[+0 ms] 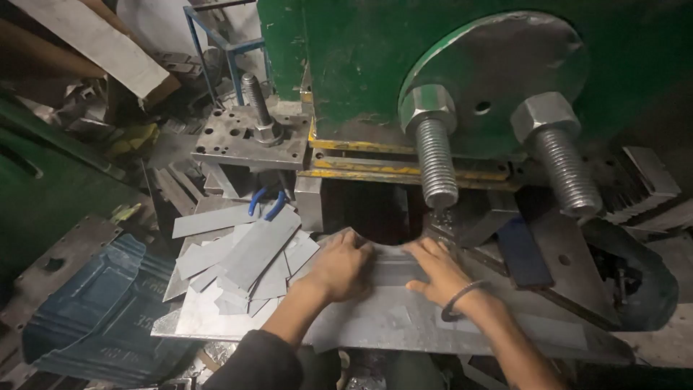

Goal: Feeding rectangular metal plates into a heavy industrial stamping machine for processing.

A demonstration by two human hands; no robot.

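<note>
Green press [447, 50] — above both hands, two threaded bolts hanging. Metal sheet [390, 303] — flat beneath both hands at the press opening. Cut strips [245, 253] — piled left of the left hand [341, 265]. Left hand, right hand [438, 272] — open, palms pressing the sheet.

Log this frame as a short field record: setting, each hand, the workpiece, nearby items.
setting: green press machine with two large threaded bolts, seen from a head camera
left hand: left hand flat on a grey metal sheet, fingers toward the machine's opening
right hand: right hand pressed on the same sheet, dark band on the wrist
workpiece: sheet lies flat on the machine bed, far edge at the dark opening
nearby: pile of cut metal strips left of the hands; blue-handled pliers behind the pile
</note>
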